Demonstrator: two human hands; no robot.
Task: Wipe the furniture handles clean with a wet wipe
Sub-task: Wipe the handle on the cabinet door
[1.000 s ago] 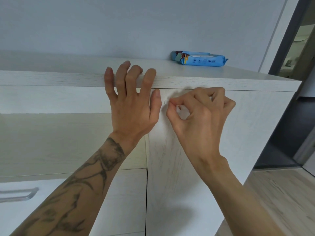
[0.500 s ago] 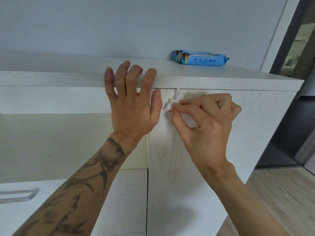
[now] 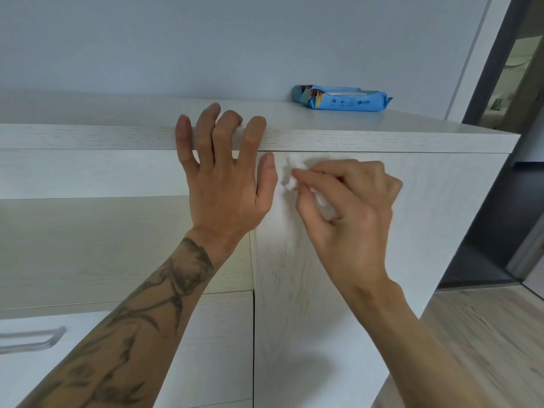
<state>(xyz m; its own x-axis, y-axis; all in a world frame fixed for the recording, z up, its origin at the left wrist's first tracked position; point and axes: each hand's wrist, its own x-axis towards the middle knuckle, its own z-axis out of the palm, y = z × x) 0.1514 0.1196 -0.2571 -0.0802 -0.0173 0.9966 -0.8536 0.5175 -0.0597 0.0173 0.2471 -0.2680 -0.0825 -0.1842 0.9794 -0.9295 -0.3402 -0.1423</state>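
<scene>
"So, what have your fingers got hold of?"

"On my right hand (image 3: 350, 210), thumb and forefinger (image 3: 312, 175) pinch a crumpled white wet wipe (image 3: 289, 184). The other fingers curl in over more of it against the palm. The bunched end sticks out past my fingertips and lies against the front of the cabinet door (image 3: 309, 290), just under the cabinet top (image 3: 382, 136)."

"And the other one?"

"My left hand (image 3: 223, 178) holds nothing. Its fingers (image 3: 253, 134) are spread and almost straight, with the tips laid over the front edge of the cabinet top. The thumb points up along the edge of the door. The wipe sits just beside that thumb, between it and my right fingertips. Whether wipe and thumb touch, I can't tell."

"Where is a handle, then?"

"One metal handle (image 3: 32, 340) shows on a lower white panel (image 3: 212, 348), far down and to the left of my left fingers and well apart from the wipe."

"Anything else near your fingers?"

"A blue pack of wipes (image 3: 343, 101) lies flat on the cabinet top, beyond my right fingers and close to the wall (image 3: 235, 39). Pale wooden floor (image 3: 485, 334) shows down to the right of my right forearm."
</scene>
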